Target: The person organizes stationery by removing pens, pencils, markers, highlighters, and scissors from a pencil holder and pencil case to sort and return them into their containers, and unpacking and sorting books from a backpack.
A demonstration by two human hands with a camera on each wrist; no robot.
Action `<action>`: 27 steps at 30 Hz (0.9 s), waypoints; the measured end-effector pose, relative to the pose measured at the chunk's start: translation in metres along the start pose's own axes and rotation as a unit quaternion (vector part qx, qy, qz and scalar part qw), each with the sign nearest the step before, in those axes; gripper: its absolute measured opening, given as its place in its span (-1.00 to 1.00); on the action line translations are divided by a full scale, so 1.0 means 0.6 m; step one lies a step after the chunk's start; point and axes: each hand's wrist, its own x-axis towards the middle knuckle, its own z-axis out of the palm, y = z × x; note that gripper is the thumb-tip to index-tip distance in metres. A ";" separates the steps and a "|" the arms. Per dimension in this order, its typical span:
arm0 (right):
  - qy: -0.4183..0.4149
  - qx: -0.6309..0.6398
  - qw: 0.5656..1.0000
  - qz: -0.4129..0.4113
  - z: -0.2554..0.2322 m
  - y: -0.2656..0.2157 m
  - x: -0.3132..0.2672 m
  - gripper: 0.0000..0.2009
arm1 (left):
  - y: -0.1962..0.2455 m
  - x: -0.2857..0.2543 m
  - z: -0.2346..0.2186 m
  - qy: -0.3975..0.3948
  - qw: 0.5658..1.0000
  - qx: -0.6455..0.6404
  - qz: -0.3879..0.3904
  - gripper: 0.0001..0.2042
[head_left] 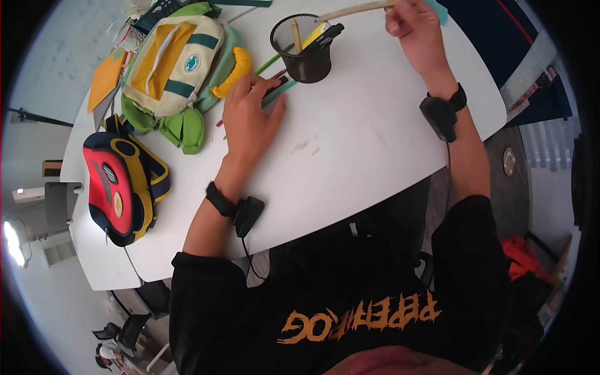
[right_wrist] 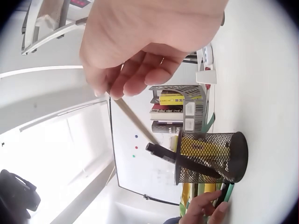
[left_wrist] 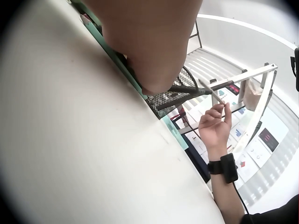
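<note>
My right hand [head_left: 417, 34] pinches one end of a wooden pencil [head_left: 356, 10] between thumb and fingers, above the table. The pencil's other end points at the black mesh pen cup [head_left: 312, 70]; in the right wrist view this pencil [right_wrist: 133, 119] slants down behind the black marker [right_wrist: 163, 153]. Standing upright, the cup holds that marker, a yellow item [head_left: 314, 37] and another wooden pencil [head_left: 296, 36]. My left hand [head_left: 251, 122] rests on the table left of the cup, its fingers spread over several pens and a teal pencil [head_left: 279, 91], partly hidden beneath.
Left of my left hand lies a cream and green backpack [head_left: 181, 62] with a yellow handle. Nearer me is a red and navy bag [head_left: 115, 187]. An orange folder [head_left: 105, 80] sits at the far left. The white table [head_left: 350, 150] curves away at the right.
</note>
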 end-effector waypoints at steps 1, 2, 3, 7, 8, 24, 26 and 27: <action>-0.013 -0.021 1.000 -0.009 0.005 -0.001 -0.005 -0.83 | -0.002 0.004 0.001 0.001 1.000 0.000 0.004 -0.72; -0.012 -0.022 1.000 -0.010 0.010 -0.001 -0.003 -0.83 | -0.001 0.004 0.001 0.005 1.000 0.007 0.005 -0.73; -0.034 -0.050 0.998 -0.008 0.014 0.001 -0.005 -0.82 | 0.000 -0.001 0.002 0.007 1.000 0.013 0.002 -0.73; -0.087 -0.092 0.992 -0.003 0.026 0.005 -0.015 -0.76 | 0.003 0.004 0.000 0.001 1.000 -0.001 -0.010 -0.76; -0.087 -0.094 0.992 -0.007 0.026 0.003 -0.010 -0.76 | 0.001 0.003 0.001 -0.001 1.000 0.010 0.002 -0.76; -0.100 -0.213 0.968 0.090 0.046 0.026 -0.021 -0.80 | 0.005 0.000 0.006 -0.046 0.998 -0.005 0.038 -0.75; -0.114 -0.235 0.956 0.133 0.038 0.036 -0.027 -0.79 | 0.005 0.001 0.006 -0.046 0.998 0.005 0.051 -0.75; -0.157 -0.306 0.932 0.111 0.033 0.044 -0.028 -0.79 | 0.006 -0.003 0.004 -0.048 0.997 0.015 0.065 -0.75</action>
